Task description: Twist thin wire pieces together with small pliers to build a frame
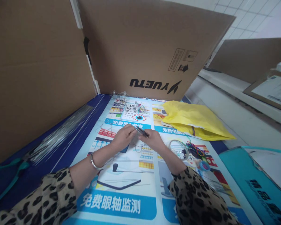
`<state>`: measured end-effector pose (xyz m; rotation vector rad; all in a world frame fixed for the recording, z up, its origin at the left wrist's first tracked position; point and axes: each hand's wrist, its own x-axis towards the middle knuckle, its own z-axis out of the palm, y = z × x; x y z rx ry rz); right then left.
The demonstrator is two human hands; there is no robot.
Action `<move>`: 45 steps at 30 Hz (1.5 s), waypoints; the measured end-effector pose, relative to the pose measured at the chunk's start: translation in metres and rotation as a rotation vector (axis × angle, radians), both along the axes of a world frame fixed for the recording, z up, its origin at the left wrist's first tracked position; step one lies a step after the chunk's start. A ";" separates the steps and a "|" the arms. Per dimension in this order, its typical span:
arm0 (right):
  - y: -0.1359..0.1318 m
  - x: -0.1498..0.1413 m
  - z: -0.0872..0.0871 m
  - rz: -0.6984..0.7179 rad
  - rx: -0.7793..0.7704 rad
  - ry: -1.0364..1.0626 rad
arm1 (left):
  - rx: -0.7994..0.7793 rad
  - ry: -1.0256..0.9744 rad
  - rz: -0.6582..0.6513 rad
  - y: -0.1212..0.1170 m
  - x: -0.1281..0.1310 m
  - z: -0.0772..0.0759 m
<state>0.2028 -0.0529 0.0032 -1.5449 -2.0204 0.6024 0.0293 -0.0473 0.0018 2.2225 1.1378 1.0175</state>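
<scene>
The left grip (123, 138) and right grip (152, 140) are over the middle of the sheet (121, 195) on the counter (78, 142), with a wire bundle (63, 134) left of them and a handled tool (20, 168) at its near end. Behind both grips stands a carton panel (121, 53), and another panel (32, 75) stands to their left. Right of the right grip lie a ring (170, 146) and tangled cords (195, 150), a bag (196, 120) behind these, and a box (255, 181) farther right.

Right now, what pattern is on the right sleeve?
Leopard print: dark spots on beige, on the right sleeve. Shows best in the head view.
</scene>
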 end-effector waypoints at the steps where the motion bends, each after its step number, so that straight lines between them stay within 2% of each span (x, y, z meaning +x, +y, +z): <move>1: -0.001 -0.001 0.000 -0.004 -0.002 -0.006 | 0.010 0.012 0.000 0.000 0.000 0.000; 19: -0.002 -0.004 0.005 -0.028 -0.007 -0.078 | 0.036 0.206 0.032 -0.004 0.001 0.000; 25: -0.002 -0.004 0.004 -0.029 -0.004 -0.083 | -0.026 0.279 0.028 -0.006 0.002 0.003; 31: -0.002 -0.004 0.005 -0.005 -0.009 -0.080 | -0.096 0.103 0.059 -0.002 0.002 0.000; 38: -0.002 -0.004 0.004 -0.010 -0.005 -0.091 | -0.329 -0.142 0.024 0.001 0.002 -0.002; 45: 0.000 -0.004 0.001 -0.011 0.010 -0.082 | -0.356 -0.248 -0.013 0.004 0.002 -0.012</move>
